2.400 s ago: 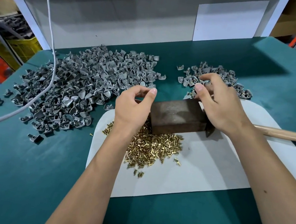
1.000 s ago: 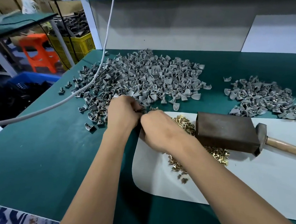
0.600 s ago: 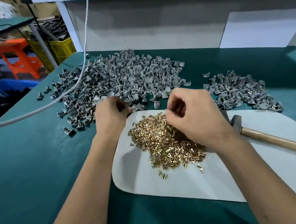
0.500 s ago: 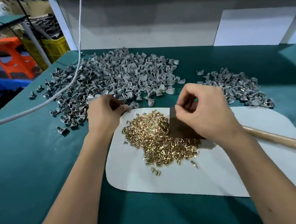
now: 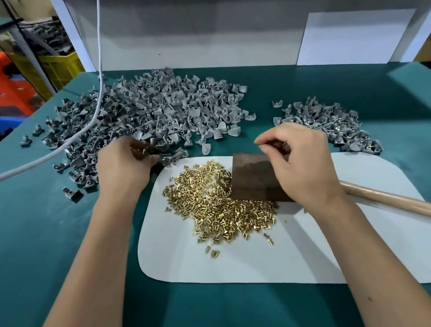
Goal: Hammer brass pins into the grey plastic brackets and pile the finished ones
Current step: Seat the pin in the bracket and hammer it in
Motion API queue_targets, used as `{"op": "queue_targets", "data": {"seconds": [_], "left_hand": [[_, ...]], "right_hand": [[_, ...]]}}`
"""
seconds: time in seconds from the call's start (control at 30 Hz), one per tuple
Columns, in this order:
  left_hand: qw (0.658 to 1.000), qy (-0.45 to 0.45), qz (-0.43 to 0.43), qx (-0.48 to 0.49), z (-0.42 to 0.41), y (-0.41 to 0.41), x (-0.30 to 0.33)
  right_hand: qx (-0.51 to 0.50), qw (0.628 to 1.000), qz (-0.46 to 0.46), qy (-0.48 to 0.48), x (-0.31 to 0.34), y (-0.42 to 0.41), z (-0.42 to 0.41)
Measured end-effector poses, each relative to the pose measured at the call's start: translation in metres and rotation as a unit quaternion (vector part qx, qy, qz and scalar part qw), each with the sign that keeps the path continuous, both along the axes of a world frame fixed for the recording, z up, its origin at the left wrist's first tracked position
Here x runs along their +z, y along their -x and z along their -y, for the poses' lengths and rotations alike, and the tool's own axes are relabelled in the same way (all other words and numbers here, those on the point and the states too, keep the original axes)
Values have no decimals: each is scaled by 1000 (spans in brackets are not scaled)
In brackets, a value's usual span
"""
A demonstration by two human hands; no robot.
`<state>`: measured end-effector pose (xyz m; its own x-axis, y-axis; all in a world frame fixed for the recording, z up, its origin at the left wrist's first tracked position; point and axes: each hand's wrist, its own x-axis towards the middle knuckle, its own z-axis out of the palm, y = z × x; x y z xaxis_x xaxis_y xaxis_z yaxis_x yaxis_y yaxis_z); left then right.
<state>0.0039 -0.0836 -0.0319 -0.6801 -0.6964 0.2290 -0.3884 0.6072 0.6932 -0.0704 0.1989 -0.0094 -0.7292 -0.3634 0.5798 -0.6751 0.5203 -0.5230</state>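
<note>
A big heap of grey plastic brackets [image 5: 161, 109] covers the back left of the green table. A smaller heap of brackets with brass pins in them [image 5: 330, 122] lies at the back right. Loose brass pins [image 5: 218, 206] are heaped on a white mat [image 5: 251, 263]. My left hand [image 5: 123, 167] grips a few grey brackets at the near edge of the big heap. My right hand [image 5: 299, 164] hovers over a brown metal block [image 5: 252, 178], pinching a small grey bracket. The hammer's wooden handle [image 5: 396, 202] sticks out to the right behind my right wrist; its head is hidden.
A white cable [image 5: 96, 76] hangs down across the left of the big heap and trails off the table's left edge. A grey back panel closes the far side. Yellow and orange crates stand beyond the left edge.
My right hand left my left hand at the big heap's edge and moved right, over the block. My left hand stayed by the heap. The view shifted right.
</note>
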Motion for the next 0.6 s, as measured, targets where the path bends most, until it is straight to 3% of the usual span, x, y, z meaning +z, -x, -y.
{"op": "queue_targets", "data": {"seconds": [0.23, 0.37, 0.6], "left_hand": [[989, -60, -122, -57, -26, 3, 19], [972, -125, -136, -143, -64, 20, 23], [923, -223, -199, -242, -100, 46, 18]], "right_hand": [[-20, 999, 21, 36, 1, -1, 0], [-119, 988, 10, 93, -4, 0, 1], [-142, 971, -5, 192, -9, 1, 7]]}}
